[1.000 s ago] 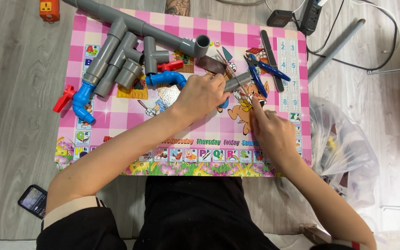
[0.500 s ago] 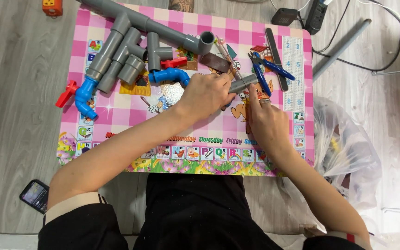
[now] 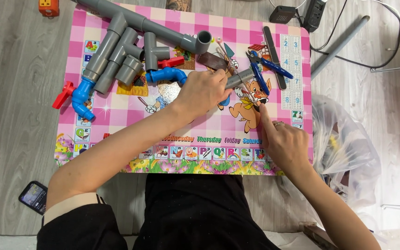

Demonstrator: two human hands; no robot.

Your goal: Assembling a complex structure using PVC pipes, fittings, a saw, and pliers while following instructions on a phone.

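Note:
My left hand [image 3: 202, 92] is closed around one end of a short grey pipe piece [image 3: 240, 78], which lies on a small pink checked table [image 3: 274, 129]. My right hand [image 3: 284, 141] rests on the table nearer to me, its index finger stretched toward small metal bits [image 3: 255, 96] beside the pipe end; it holds nothing. A blue elbow fitting [image 3: 166, 74] lies just left of my left hand. Blue-handled pliers [image 3: 265, 69] lie just beyond the pipe piece.
A large grey pipe assembly [image 3: 130, 32] with a blue valve and red handle [image 3: 72, 95] fills the table's far left. A dark flat file [image 3: 274, 55] lies at the right. A plastic bag [image 3: 348, 153], cables [image 3: 385, 41], a loose pipe [image 3: 339, 44] and a phone [image 3: 33, 196] lie on the floor.
My right hand has drawn back toward me from the pipe piece, leaving only its index finger pointing at it. My left hand still grips the pipe piece.

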